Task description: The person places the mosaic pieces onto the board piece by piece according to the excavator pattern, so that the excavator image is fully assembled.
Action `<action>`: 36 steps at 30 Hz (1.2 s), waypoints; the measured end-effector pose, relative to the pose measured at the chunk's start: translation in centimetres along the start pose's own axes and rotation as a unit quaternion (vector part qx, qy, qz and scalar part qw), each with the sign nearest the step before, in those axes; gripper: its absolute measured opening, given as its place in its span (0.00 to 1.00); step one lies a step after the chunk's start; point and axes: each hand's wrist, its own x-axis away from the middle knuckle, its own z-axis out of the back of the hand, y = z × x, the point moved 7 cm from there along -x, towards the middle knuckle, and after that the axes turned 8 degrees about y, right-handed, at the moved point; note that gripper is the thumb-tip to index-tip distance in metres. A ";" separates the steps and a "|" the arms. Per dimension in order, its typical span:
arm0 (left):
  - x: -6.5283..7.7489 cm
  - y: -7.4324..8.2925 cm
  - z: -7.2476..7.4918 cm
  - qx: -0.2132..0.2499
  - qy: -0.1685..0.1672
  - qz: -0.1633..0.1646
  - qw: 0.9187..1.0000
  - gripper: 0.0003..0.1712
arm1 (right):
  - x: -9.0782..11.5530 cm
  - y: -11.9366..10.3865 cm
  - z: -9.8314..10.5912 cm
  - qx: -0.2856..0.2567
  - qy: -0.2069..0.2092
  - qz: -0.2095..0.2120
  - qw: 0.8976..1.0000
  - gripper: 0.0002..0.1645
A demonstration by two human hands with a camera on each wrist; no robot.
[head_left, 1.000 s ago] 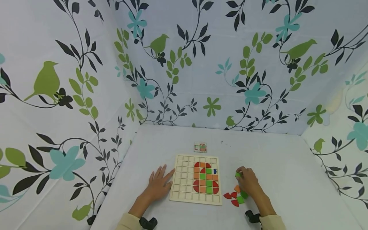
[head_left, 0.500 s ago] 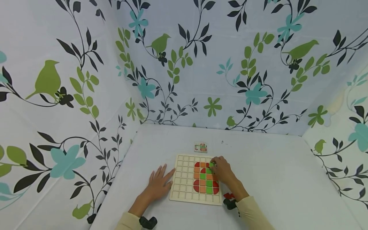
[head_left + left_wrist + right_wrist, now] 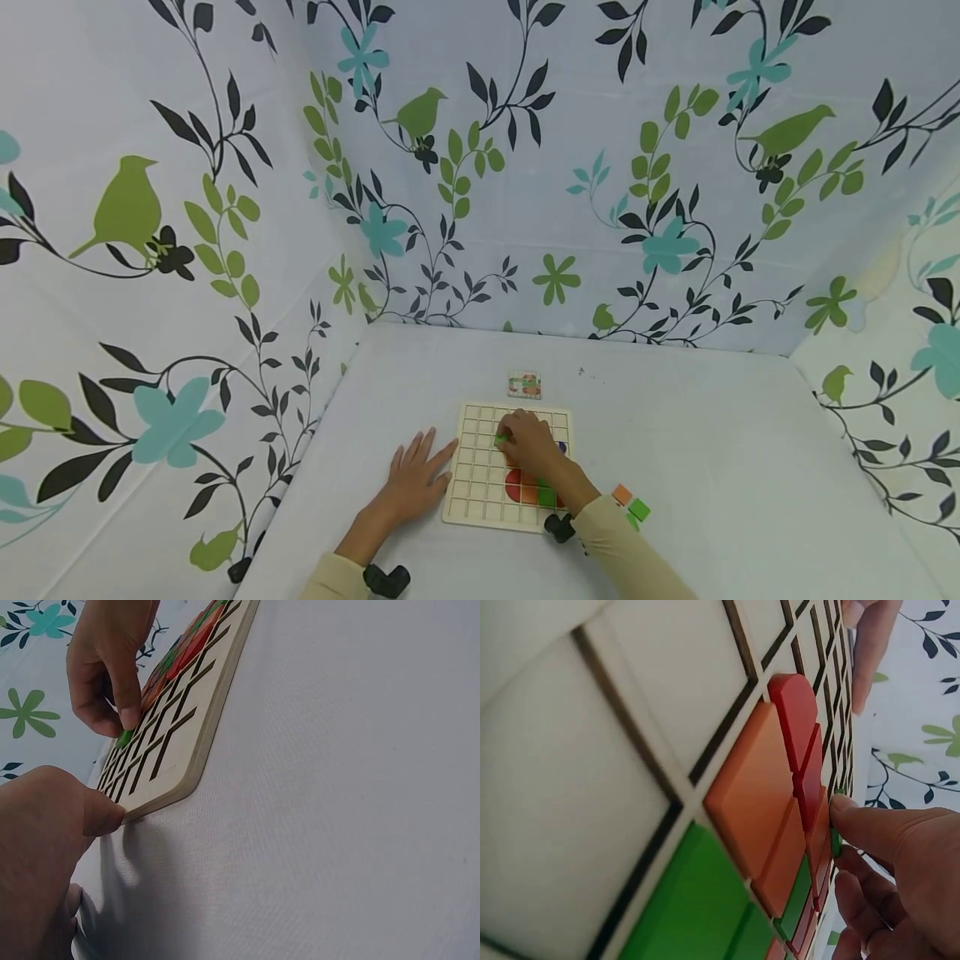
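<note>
A wooden grid board (image 3: 476,508) lies on the white table, with red, orange and green tiles and a blue piece set into its right part. My right hand (image 3: 531,442) reaches over the board, pinching a green tile (image 3: 124,739) between thumb and fingertips. In the right wrist view this green tile (image 3: 836,838) is close beside the filled squares, and my hand hides part of it. My left hand (image 3: 415,479) rests on the table at the board's left side, fingers spread. Its thumb (image 3: 105,814) touches the board's edge in the left wrist view.
Beyond the board lies a small picture card (image 3: 524,384) with a coloured pattern. Loose tiles, an orange one (image 3: 622,494) and a green one (image 3: 639,509) among them, lie right of the board, partly behind my right sleeve (image 3: 626,546). Patterned cloth surrounds the table.
My right hand has carried the green tile from the loose pile leftward across the board, past its upper right to the left of the filled squares. My left hand has stayed put.
</note>
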 end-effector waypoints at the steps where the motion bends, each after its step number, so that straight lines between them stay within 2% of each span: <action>1: 0.0 0.0 0.0 0.001 0.001 -0.001 1.000 0.32 | -0.1 -0.1 -0.1 0.004 -0.001 0.002 1.000 0.05; 6: 0.0 -0.2 -0.1 -0.002 -0.004 0.002 1.000 0.32 | -0.3 -0.4 -0.3 0.011 -0.009 0.006 1.000 0.05; 12: 0.2 -0.2 -0.1 0.001 -0.006 0.003 1.000 0.32 | -0.1 -1.2 0.0 0.032 -0.029 0.038 0.998 0.07; 16: 0.2 -0.1 0.1 0.005 -0.008 0.003 1.000 0.32 | 0.0 -1.4 0.0 0.044 -0.039 0.044 0.997 0.07; 24: -0.1 -0.2 0.0 0.004 0.004 -0.007 1.000 0.32 | 0.0 -1.0 -0.2 0.062 -0.012 0.040 0.997 0.06; 30: 0.0 -0.4 -0.2 -0.005 -0.004 -0.001 1.000 0.32 | 0.8 -1.3 0.4 0.059 0.008 0.055 0.997 0.07; 33: 0.0 -0.3 -0.2 -0.009 -0.006 -0.002 1.000 0.33 | 1.7 -0.9 1.5 0.033 0.016 0.031 0.999 0.06; 36: 0.1 -0.3 -0.2 -0.013 -0.003 -0.003 1.000 0.32 | 3.0 0.6 2.8 0.018 0.028 -0.017 0.999 0.06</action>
